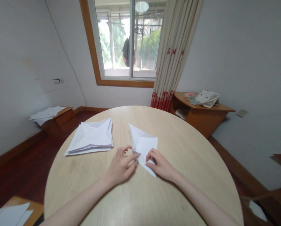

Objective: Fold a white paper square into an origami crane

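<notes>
A partly folded sheet of white paper (147, 142) lies on the round wooden table, with a raised flap along its upper left side and a pointed corner toward me. At its left edge, my left hand (124, 164) touches the fold with the index finger. The thumb and fingers of that hand are apart. My right hand (160, 164) rests on the lower right part of the paper, fingers curled and thumb close to the index fingertip. Left of both hands sits a stack of folded white papers (93, 135), apart from the sheet I touch.
The round table (178, 194) has a pale wood top. More white papers lie on a low cabinet (65, 121) at the left and on a wooden surface (37, 205) at lower left. A corner desk (201, 121) at the right holds a cloth bag (207, 98).
</notes>
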### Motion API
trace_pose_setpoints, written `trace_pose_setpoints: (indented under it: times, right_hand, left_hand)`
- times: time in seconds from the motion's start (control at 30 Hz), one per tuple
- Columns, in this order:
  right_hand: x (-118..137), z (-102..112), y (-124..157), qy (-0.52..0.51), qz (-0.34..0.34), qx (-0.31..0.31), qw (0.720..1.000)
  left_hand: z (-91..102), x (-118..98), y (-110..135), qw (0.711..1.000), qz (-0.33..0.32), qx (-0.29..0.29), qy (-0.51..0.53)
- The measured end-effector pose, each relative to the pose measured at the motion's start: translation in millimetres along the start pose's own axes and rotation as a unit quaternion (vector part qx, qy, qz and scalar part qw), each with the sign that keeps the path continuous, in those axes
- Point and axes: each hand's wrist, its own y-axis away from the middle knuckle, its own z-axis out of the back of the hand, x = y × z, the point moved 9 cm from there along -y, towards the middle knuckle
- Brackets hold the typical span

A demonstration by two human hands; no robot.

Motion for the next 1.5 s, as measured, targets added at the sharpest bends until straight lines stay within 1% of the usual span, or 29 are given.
trace_pose_setpoints:
  times: [0.1,0.17,0.27,0.33,0.4,0.5,0.57,0.63,0.87,1.0,1.1,1.17,1.27,1.37,1.5]
  right_hand:
    - [4.2,3.4,1.0,-0.005,0.019,-0.019,1.0]
    - [6.4,4.1,2.3,-0.012,0.025,-0.029,0.999]
    - [8.3,-1.2,4.7,-0.03,0.033,-0.013,0.999]
    - [8.3,-7.4,6.2,-0.036,0.04,0.013,0.998]
    - [6.5,-11.7,7.0,-0.031,0.044,0.035,0.998]
    - [3.8,-12.9,6.9,-0.015,0.043,0.053,0.998]
    - [3.6,-11.0,6.3,-0.006,0.045,0.057,0.997]
    - [3.1,-8.2,5.5,-0.002,0.046,0.056,0.997]
    - [-1.4,-0.4,5.5,-0.031,0.072,0.057,0.995]
    - [-6.1,3.0,5.7,-0.069,0.04,0.077,0.994]
    - [-7.5,5.3,5.3,-0.103,0.008,0.091,0.99]
    - [-8.6,7.2,4.9,-0.121,-0.009,0.095,0.988]
    - [-10.4,9.1,4.6,-0.136,-0.023,0.098,0.986]
    - [-8.9,10.9,4.3,-0.131,-0.016,0.091,0.987]
    - [-2.5,10.6,3.0,-0.096,0.003,0.073,0.993]
  left_hand:
    - [10.5,-0.1,-0.1,0.999,-0.006,-0.043,0.007]
    - [15.0,4.3,-0.7,0.997,-0.006,-0.067,0.032]
    - [18.6,14.5,-2.8,0.993,-0.017,-0.083,0.086]
    - [17.0,20.6,-4.2,0.991,-0.032,-0.063,0.117]
    - [15.2,29.5,-4.3,0.99,-0.019,-0.039,0.133]
    - [15.5,42.0,-2.8,0.99,0.026,-0.017,0.136]
    - [14.4,45.6,-3.0,0.99,0.048,0.009,0.13]
    - [12.0,44.9,-4.6,0.991,0.049,0.041,0.116]
    - [1.9,36.9,-7.3,0.987,-0.007,0.129,0.097]
    - [-5.8,34.7,-3.7,0.978,-0.02,0.193,0.081]
    - [-9.1,33.8,-1.4,0.974,-0.026,0.215,0.07]
    - [-10.0,36.0,-0.8,0.976,-0.024,0.208,0.055]
    - [-10.4,41.6,-0.8,0.983,-0.009,0.183,0.033]
    - [-10.7,46.3,-0.8,0.986,0.02,0.167,0.017]
    - [-7.2,47.9,-1.4,0.988,0.055,0.143,0.009]
